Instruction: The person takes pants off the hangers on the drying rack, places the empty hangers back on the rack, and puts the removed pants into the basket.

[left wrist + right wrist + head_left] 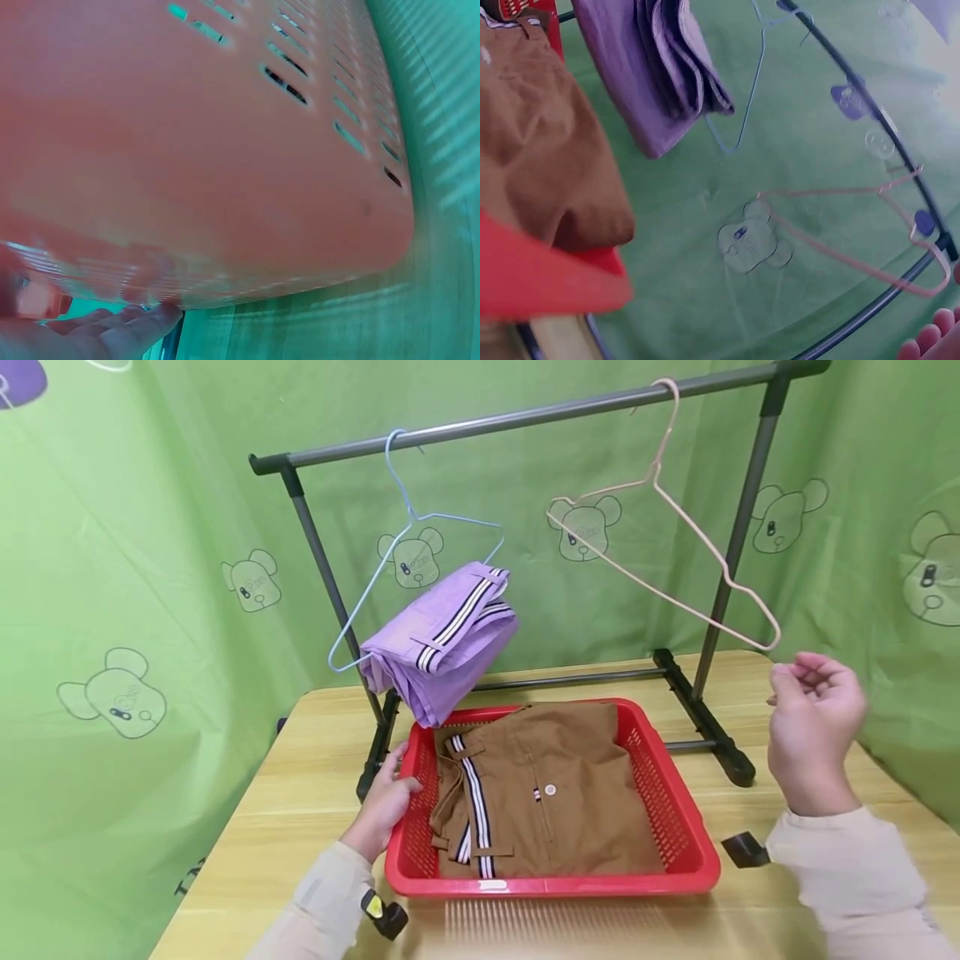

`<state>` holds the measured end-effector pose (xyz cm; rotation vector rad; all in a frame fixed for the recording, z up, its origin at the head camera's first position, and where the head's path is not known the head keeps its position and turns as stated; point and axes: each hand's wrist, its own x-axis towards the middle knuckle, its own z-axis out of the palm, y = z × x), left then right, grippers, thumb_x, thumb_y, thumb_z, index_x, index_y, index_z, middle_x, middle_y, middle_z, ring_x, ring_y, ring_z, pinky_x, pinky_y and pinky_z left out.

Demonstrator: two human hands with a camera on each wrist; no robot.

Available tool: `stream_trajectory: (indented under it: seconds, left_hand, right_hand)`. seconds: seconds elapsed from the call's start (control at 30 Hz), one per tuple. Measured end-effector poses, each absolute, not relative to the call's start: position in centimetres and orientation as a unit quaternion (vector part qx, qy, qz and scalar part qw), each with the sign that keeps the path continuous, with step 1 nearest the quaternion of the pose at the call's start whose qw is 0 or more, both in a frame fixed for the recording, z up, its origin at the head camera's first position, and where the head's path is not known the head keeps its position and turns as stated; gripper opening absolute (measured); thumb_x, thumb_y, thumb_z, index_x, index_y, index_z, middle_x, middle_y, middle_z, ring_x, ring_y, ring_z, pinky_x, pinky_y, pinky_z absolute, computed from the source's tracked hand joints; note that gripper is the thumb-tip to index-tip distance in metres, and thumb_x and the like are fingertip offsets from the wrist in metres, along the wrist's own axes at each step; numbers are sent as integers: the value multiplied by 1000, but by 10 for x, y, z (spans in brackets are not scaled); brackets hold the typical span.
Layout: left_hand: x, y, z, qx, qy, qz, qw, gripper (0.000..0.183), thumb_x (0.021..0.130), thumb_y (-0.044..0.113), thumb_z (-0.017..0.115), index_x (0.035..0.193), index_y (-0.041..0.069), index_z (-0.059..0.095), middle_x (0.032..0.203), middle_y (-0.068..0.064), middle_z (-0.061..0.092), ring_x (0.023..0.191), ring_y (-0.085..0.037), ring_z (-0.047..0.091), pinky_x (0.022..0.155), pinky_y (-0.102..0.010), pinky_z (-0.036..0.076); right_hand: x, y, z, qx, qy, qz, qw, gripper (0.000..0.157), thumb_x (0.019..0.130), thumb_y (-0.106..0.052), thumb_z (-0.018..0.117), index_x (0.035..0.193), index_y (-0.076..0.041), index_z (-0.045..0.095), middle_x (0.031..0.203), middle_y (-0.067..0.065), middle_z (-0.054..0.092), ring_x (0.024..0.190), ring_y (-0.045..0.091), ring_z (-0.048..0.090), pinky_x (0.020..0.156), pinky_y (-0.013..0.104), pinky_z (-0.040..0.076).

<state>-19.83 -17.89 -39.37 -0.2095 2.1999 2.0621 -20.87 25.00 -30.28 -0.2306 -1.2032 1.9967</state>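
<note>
The pink hanger (657, 470) hangs only by its hook from the rack's top rail (525, 417), so a tug at its lower right corner could swing it or pop the hook free. The right hand (817, 718) is just beside that corner, fingers loosely bent; this grip looks unfilled, though whether a fingertip touches the wire I cannot tell. The left hand (386, 806) holds the left rim of the red basket (555, 885), thumb over the edge and fingers outside. With 1 side held, a hard pull might skew the basket on the bench (300, 793). The purple trousers (457, 643), bundled on the blue hanger (410, 512), droop over the basket's far left corner; shifting either could snag them.

The pink hanger's hook points up; its long axis slopes from upper left down to lower right, toward the right hand. The brown trousers (592, 827) lie folded in the basket, striped waistband to the left and running front to back. Foreshortening hides which basket side is longer.
</note>
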Motion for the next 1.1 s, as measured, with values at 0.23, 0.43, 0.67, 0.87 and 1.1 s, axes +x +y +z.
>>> stream_trajectory:
  seconds: [0.23, 0.43, 0.67, 0.87, 1.1]
  left_hand:
    - [-200, -180, -397, -56, 724, 685, 63, 76, 87, -6, 42, 155, 17, 17, 137, -29, 35, 115, -42, 49, 86, -50, 52]
    - [-201, -180, -400, -52, 723, 687, 59, 77, 85, -6, 42, 155, 15, 17, 136, -30, 36, 113, -42, 50, 84, -49, 52]
    - [-201, -180, -401, -60, 725, 684, 51, 77, 85, -6, 43, 154, 15, 19, 133, -30, 38, 110, -40, 52, 82, -48, 53]
    - [-201, -182, -400, -65, 724, 685, 47, 76, 86, -7, 43, 155, 16, 19, 135, -29, 36, 113, -42, 50, 84, -47, 53]
    - [-201, -182, -401, -62, 714, 696, 51, 77, 86, -6, 43, 155, 17, 18, 137, -28, 35, 114, -42, 48, 85, -48, 52]
  right_hand:
    - [-221, 262, -345, -78, -546, 791, 265, 24, 89, 12, 54, 105, -6, 49, 92, 3, 54, 76, 9, 55, 61, 12, 50]
    - [-227, 268, -383, 104, -563, 814, 94, 19, 96, 4, 54, 112, -6, 49, 98, -1, 65, 87, 8, 64, 75, 17, 53]
    - [-232, 254, -413, 234, -571, 786, -18, 30, 100, 7, 42, 122, -9, 54, 118, 2, 61, 104, 12, 62, 84, 23, 53]
    - [-230, 242, -418, 179, -649, 737, -60, 43, 100, -4, 49, 140, -7, 33, 125, -2, 54, 101, 13, 63, 77, 33, 57]
    - [-230, 237, -420, 139, -655, 738, -82, 64, 96, -2, 56, 148, -14, 20, 124, -3, 53, 100, 14, 64, 76, 38, 57]
